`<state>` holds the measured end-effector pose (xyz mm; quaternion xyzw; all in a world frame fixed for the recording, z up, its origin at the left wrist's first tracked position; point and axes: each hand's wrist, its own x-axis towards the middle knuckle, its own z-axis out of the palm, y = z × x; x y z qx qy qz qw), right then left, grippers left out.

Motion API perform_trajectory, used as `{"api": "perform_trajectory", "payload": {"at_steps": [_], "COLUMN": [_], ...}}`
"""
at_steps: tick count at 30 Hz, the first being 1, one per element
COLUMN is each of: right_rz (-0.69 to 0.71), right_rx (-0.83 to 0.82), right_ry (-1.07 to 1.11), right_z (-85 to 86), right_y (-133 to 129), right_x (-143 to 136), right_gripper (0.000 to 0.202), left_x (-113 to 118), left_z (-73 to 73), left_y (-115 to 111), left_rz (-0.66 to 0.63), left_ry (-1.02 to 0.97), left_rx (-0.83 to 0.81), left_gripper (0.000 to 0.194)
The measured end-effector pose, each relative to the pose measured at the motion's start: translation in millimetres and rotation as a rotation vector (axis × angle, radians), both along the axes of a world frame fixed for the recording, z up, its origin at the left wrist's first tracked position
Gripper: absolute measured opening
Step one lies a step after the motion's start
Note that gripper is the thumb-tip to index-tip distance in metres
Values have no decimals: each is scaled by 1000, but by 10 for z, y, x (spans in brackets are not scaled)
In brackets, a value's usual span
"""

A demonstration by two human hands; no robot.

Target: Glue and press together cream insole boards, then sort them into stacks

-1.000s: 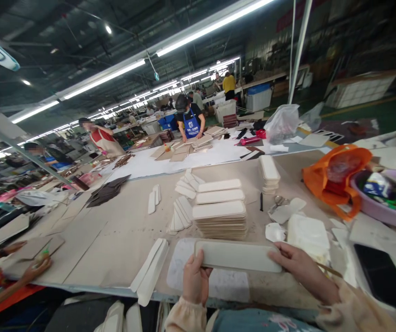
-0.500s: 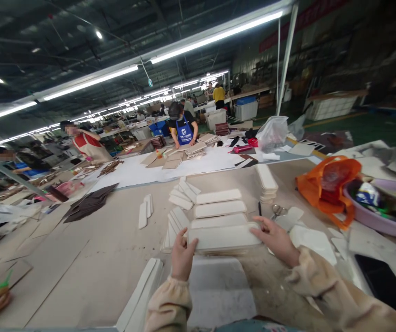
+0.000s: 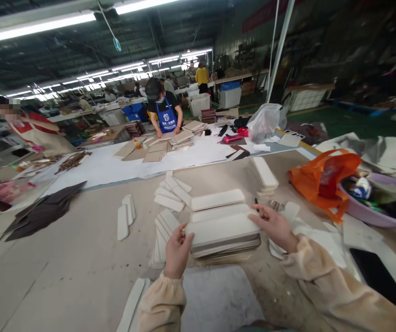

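A long white panel with rounded corners (image 3: pixel 222 228) is held level between my two hands. My left hand (image 3: pixel 177 249) pinches its left end between thumb and fingers, and my right hand (image 3: pixel 275 227) grips the right end. Right below the panel lies a stack of similar panels (image 3: pixel 228 251), its edges grey and tan. Behind it, more long white panels (image 3: pixel 217 199) lie in rows. Narrower white strips (image 3: pixel 165 230) are fanned out left of the stack. My fingertips on the panel's underside are hidden.
A pale slab (image 3: pixel 221 295) lies in front of me. At right are scissors (image 3: pixel 277 206), a black phone (image 3: pixel 379 276), an orange bag (image 3: pixel 318 180) and a purple basin (image 3: pixel 374 216). Dark sheets (image 3: pixel 47 210) lie at left. A co-worker in a blue apron (image 3: pixel 166 119) stands across the table.
The panel in my hands has shifted away from me, and more of the stack's front edge shows beneath it. My view has turned to the right.
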<state>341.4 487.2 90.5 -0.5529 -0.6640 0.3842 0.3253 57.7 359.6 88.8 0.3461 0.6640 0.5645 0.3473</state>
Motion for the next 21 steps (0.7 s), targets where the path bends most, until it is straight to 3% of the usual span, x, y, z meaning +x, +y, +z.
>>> {"api": "perform_trajectory", "payload": {"at_steps": [6,13,21], "right_rz": [-58,-129,-114], "right_rx": [49,101,130], "right_ry": [-62,-145,-286], "right_z": [63,-19,-224], "right_y": [326,930,1228], "right_x": [-136,-366,-498], "right_gripper": [49,47,39], "left_x": [-174,-363,-402], "left_z": [109,14,-110], "left_y": [439,1090,1335], "left_rz": [-3,2,-12], "left_ry": [2,160,362], "left_rx": [1,-30,-117], "left_gripper": [50,45,35]}}
